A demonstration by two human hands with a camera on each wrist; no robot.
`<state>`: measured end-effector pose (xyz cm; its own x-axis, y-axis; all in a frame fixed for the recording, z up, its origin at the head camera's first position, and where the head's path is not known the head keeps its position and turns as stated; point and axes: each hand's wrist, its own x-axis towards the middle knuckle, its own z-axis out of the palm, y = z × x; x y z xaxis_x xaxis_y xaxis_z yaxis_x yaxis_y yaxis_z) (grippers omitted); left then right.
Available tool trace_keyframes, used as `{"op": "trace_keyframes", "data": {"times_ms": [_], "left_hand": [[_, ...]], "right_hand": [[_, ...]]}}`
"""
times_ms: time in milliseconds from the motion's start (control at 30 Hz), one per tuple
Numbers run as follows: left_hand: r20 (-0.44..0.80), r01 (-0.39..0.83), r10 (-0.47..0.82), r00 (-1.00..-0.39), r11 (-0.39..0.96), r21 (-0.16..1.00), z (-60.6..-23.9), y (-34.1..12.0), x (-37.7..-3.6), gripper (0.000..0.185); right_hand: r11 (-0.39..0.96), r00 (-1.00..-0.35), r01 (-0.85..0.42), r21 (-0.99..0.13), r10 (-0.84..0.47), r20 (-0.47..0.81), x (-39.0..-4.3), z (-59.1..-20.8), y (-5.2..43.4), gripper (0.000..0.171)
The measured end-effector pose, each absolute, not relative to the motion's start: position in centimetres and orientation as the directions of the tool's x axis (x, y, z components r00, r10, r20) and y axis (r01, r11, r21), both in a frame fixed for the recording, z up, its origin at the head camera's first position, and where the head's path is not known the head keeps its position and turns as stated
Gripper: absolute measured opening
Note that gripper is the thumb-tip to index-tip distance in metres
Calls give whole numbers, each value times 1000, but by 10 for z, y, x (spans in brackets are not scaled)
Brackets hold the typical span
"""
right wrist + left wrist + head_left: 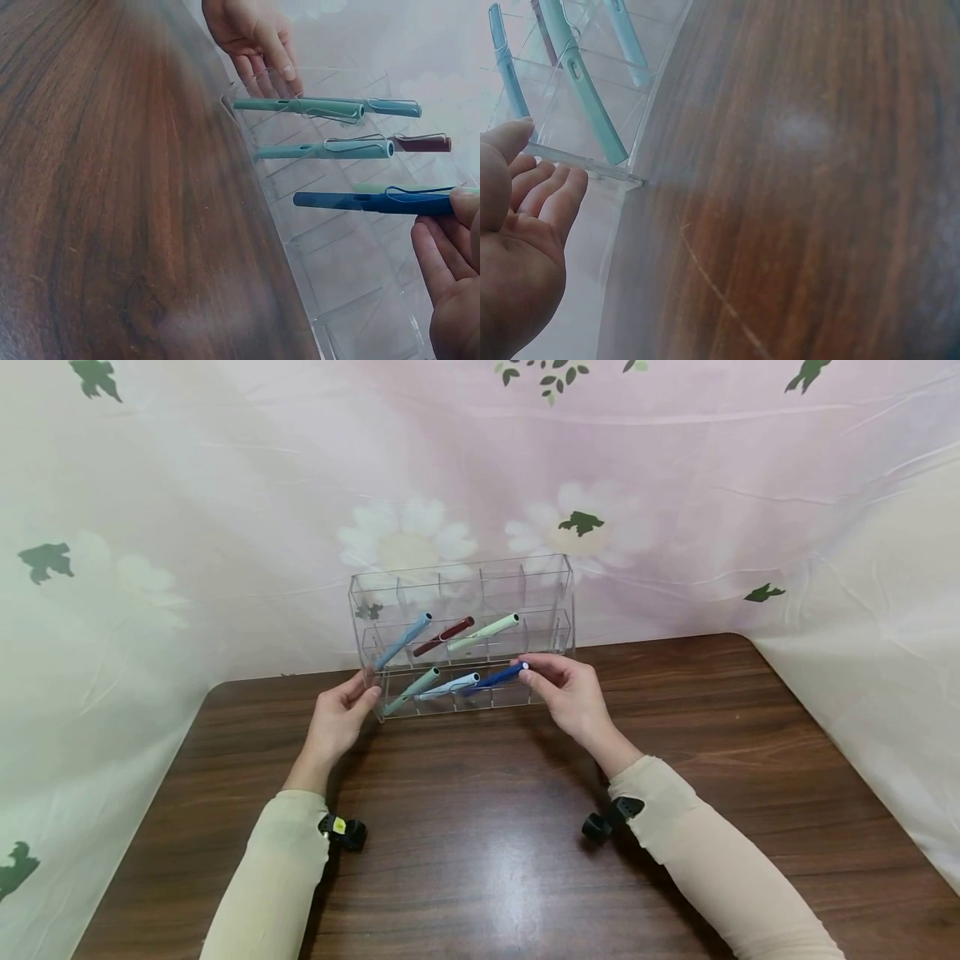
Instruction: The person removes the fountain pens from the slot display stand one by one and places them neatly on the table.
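Observation:
A clear plastic pen rack [538, 597] with stepped compartments stands at the back of the table. My left hand [336, 714] holds its left side panel, thumb at the front and fingers behind. With thumb and fingers, my right hand [573, 697] pinches the cap end of a dark blue pen [405, 202], which slants into the front row. Left of that pen, the same row holds a light blue pen [450, 686] and a green pen [412, 690]. Higher up lean a blue pen [405, 640], a dark red pen [444, 637] and a pale green pen [487, 631].
The dark wooden table [465, 827] extends in front of the rack. Close behind hangs a pale flowered cloth [285, 510], which also runs down both sides. A small black camera is strapped on each sleeved wrist.

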<state>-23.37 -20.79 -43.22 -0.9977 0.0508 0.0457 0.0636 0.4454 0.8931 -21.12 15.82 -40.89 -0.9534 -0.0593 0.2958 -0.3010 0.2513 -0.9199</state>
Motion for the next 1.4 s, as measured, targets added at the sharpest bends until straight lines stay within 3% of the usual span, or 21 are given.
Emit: {"op": "trace_keyframes", "data": {"times_ms": [367,767,1400], "left_hand": [[57,74,51,-997,451,889,-436,-209,-236,54],[74,89,50,-996,451,888,-439,-210,-237,53],[88,100,48,-995,454,885,-440,-210,-238,53]], "right_hand": [[136,-915,-399,-907,5,404,-205,-394,166,27],[157,-869,-476,-866,70,490,-199,-380,176,25],[178,-869,-447,-877,144,473,-188,-364,209,25]]}}
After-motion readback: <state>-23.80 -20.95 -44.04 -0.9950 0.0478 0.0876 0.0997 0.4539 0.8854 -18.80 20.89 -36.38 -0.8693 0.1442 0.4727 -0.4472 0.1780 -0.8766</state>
